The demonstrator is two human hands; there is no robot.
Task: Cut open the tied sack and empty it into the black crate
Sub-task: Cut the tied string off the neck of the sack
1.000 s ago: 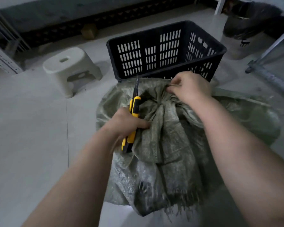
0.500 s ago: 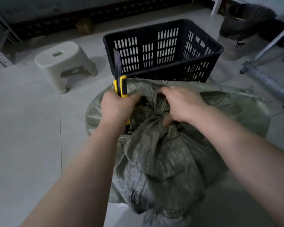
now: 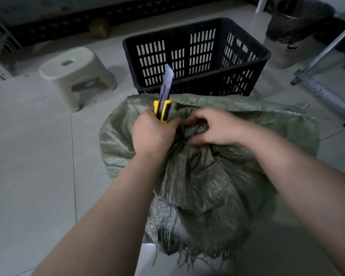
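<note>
Left hand (image 3: 150, 133) grips yellow-and-black utility knife (image 3: 163, 111), now raised blade-up; right hand (image 3: 212, 126) has moved to clutch green woven sack (image 3: 207, 186) at its uncut tie

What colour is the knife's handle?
Yellow and black, seen in the head view: knife handle.

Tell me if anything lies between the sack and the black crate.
Nothing visible does. The green woven sack lies right before the black crate, whose top is open. The right hand holds the sack's tied neck; the left hand grips the utility knife.
</note>
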